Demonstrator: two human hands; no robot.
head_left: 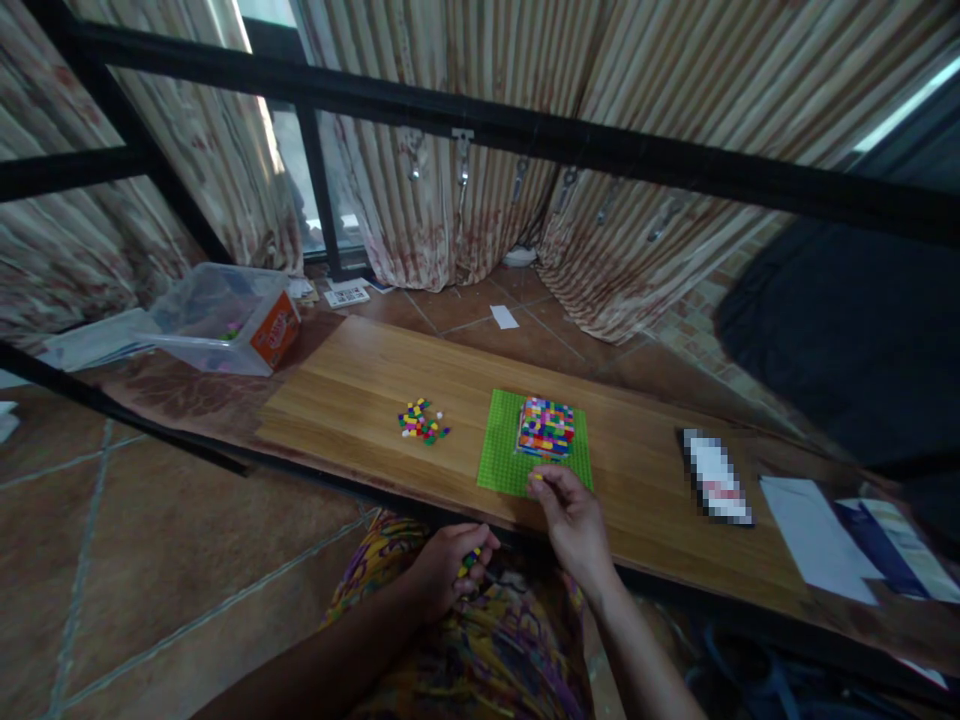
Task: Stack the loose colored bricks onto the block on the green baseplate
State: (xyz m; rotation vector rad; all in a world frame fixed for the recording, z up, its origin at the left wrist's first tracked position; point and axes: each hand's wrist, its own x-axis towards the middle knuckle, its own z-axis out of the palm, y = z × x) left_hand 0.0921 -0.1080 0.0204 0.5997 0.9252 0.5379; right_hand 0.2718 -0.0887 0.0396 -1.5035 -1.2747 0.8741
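Right hand (pixel 576 515) is hovering at the near edge of the green plate (pixel 498 450), its thumb and fingers pinching a small yellow brick (pixel 538 477). Whether the wrist is brushing the table (pixel 360 375), cannot tell. The stack (pixel 547 428), many-coloured and squarish, is standing on the plate, toward its far right part, just beyond the pinched brick.

Left hand (pixel 450 568) is resting low, over the patterned cloth (pixel 480 665) on the lap, palm turned inward. Its fingers are curling around a handful of bricks (pixel 470 562); yellow and green ones are showing, the rest hiding in the grip.

Loose pile (pixel 422 422) is lying left of the plate, well apart from it: red, yellow, green, blue, white bits, a few straying at the edges. Farther left, a clear tub (pixel 225 358) is sitting past the board's end, an orange label (pixel 277 332) facing out, some coloured bits showing inside. On the right, white paper (pixel 817 540) is lying flat, partly overhanging the wooden board.
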